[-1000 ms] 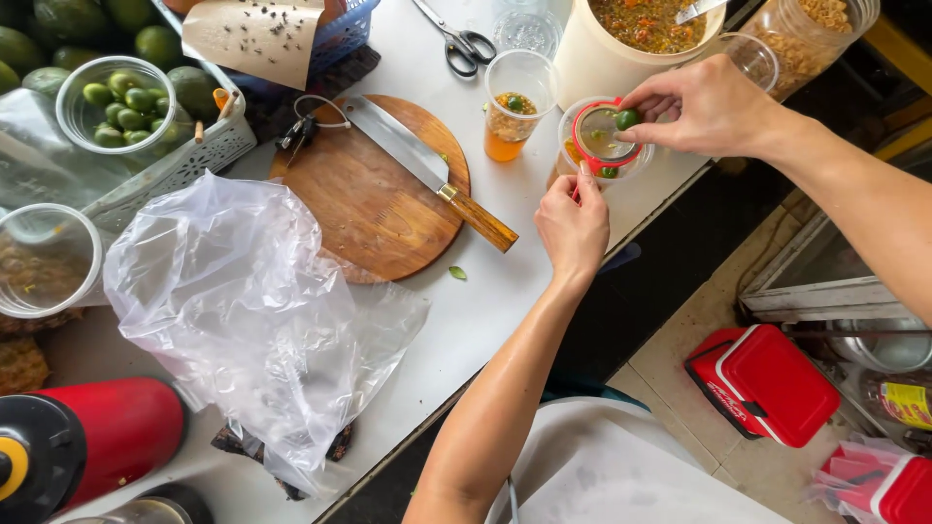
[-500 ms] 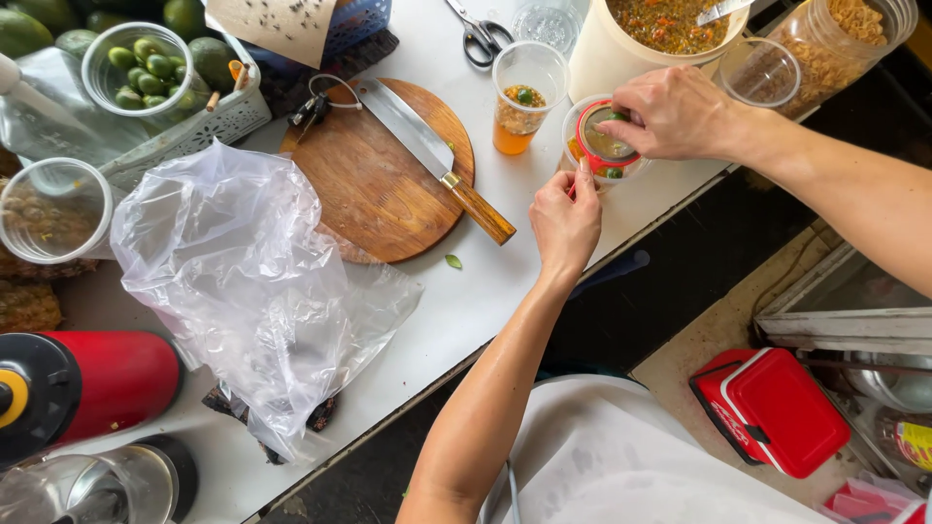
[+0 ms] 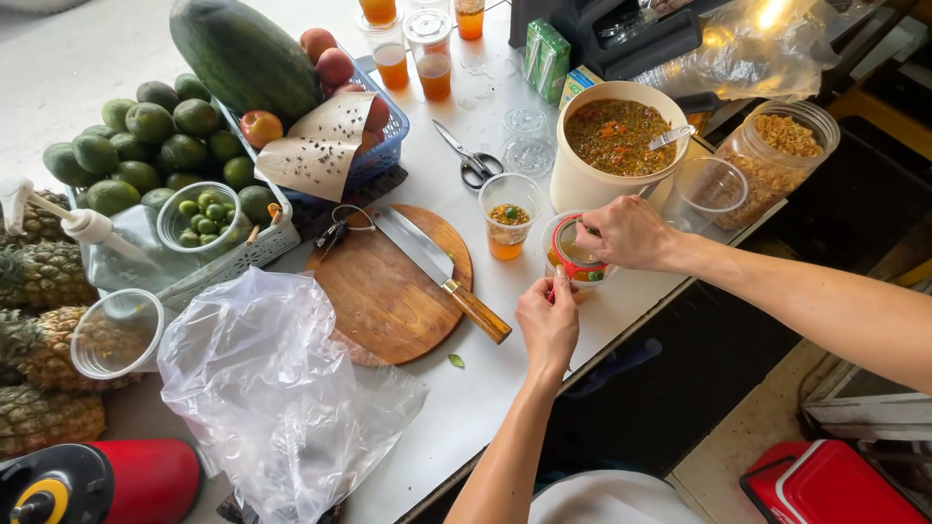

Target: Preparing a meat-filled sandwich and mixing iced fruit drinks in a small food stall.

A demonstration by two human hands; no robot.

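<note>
In the head view, both hands meet at 1 small clear cup [image 3: 575, 260] that stands upright near the right edge of the white table [image 3: 466, 388], just right of the wooden board [image 3: 388, 291] and right of a second cup [image 3: 509, 225] with orange liquid. The right hand [image 3: 631, 233] comes in from the right and covers the far right side of the cup's mouth, its fingers curled together over a red band [image 3: 563, 243] at the rim; whether they pinch the band or only press on it cannot be told. The left hand [image 3: 549, 325] reaches up from the near side, fingers bunched, with their tips touching the near wall of the cup just below the rim. So the cup lies straight ahead of the left fingertips and just under and left of the right ones, its long axis vertical; both hands are in contact, the right 1 sitting higher on the rim. Beyond the cup, the big tub [image 3: 616, 146] of chopped mix holds a spoon [image 3: 672, 136], and an empty cup [image 3: 711, 189] and a jar [image 3: 782, 160] stand further right. A knife [image 3: 437, 272] lies diagonally on the board, its handle pointing toward the left hand, apart from it. A crumpled bag [image 3: 272, 388] lies to the near left.
</note>
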